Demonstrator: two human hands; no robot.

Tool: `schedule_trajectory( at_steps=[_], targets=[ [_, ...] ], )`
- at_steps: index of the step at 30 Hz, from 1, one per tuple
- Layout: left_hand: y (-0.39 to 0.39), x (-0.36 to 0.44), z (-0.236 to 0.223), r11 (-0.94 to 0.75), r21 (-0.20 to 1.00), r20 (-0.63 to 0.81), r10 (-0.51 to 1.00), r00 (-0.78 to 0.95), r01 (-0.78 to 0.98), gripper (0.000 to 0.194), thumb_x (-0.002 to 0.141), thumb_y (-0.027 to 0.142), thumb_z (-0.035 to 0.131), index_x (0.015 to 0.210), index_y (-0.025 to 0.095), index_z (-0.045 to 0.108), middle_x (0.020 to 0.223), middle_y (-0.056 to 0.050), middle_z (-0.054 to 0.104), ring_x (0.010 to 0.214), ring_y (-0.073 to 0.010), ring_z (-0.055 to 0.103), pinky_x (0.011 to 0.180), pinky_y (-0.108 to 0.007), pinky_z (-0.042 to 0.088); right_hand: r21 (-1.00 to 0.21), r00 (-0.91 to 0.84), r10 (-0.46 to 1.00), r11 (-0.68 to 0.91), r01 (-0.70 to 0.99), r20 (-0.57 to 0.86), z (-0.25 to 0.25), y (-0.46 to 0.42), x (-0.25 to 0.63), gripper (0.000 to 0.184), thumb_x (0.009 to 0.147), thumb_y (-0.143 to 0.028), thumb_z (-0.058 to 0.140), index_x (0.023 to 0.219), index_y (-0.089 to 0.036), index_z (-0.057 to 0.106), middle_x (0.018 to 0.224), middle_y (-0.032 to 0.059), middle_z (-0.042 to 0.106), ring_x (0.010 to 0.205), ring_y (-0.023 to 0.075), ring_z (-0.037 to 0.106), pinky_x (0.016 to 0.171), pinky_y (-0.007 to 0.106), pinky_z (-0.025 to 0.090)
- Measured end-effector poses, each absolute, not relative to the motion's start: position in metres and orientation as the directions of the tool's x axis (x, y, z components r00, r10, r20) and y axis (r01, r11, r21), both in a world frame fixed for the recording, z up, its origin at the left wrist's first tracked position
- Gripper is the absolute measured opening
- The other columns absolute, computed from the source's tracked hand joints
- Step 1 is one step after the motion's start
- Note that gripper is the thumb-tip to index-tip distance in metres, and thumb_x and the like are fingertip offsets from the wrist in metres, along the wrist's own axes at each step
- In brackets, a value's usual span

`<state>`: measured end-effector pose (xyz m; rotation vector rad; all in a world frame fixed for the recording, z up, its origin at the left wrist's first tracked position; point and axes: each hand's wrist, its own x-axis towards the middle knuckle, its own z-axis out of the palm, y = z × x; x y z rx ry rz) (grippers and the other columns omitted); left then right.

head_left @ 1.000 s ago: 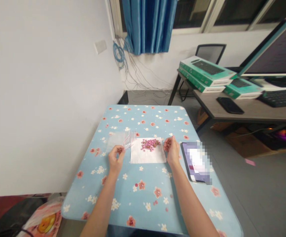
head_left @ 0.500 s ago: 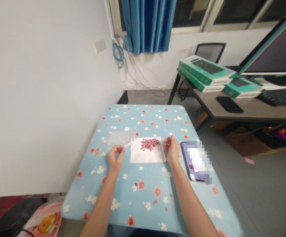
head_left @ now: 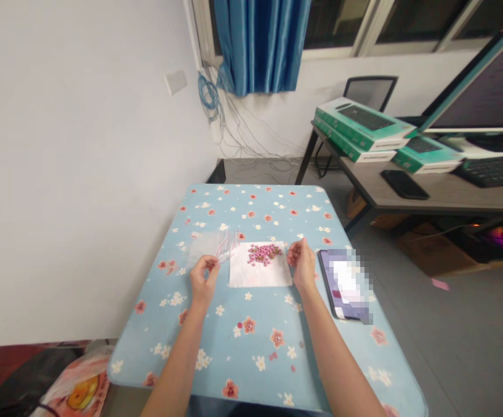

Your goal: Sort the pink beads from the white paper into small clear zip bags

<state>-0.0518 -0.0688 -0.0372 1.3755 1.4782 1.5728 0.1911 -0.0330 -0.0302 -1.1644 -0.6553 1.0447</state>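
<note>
Working left to right across the floral blue counter (head_left: 234,362). Our left hand (head_left: 203,278) holds its grip pinched closed on the near edge of a clear zip bag (head_left: 210,246), which lies mostly flat and reaches up and right from the fingers toward a white paper sheet (head_left: 260,278). On that sheet sits a heap of pink tablets (head_left: 263,253), its long axis running roughly left to right. The tablets lie between our hands, closer to our right hand (head_left: 302,262), which hovers just off the sheet's right edge. Its grip is loosely curled; we cannot tell whether it holds anything. Beyond it lies a smartphone (head_left: 345,284), its screen pixelated.
</note>
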Motion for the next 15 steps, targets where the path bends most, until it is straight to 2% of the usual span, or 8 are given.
schedule_trajectory(
  at_steps=[15],
  targets=[
    [-0.0691, -0.0512, -0.0351, -0.202, 0.952, 0.269, 0.910, -0.316, 0.229, 0.010, 0.070, 0.028, 0.062, 0.071, 0.018, 0.060, 0.065, 0.001, 0.057, 0.063, -0.0139, 0.052, 0.061, -0.024, 0.042, -0.944, 0.402, 0.910, 0.042, -0.328, -0.099, -0.0304, -0.0329, 0.1907, 0.051, 0.075, -0.068, 0.052, 0.059, -0.019, 0.052, 0.043, -0.0050, 0.045, 0.037, 0.0079, 0.038, 0.037, 0.022, 0.026]
  ],
)
